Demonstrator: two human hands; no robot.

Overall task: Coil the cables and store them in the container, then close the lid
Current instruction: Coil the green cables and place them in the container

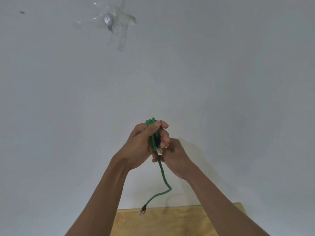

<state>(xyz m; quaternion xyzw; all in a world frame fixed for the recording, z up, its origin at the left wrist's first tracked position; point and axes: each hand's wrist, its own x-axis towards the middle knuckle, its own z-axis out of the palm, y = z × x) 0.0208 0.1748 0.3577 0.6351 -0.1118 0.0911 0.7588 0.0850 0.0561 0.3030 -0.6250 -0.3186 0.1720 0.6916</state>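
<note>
Dangling from both closed hands' grip, left hand (139, 147) and right hand (175, 159): folded green cable (164, 176).

Looking forward from head height, close over both raised forearms, facing a plain white wall (221, 65) above a pale plywood tabletop (170, 222).

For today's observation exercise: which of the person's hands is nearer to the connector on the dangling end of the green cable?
Right. The right hand grips the green cable lower down, closer to the connector; the left hand clasps the folded loops higher up.
</note>
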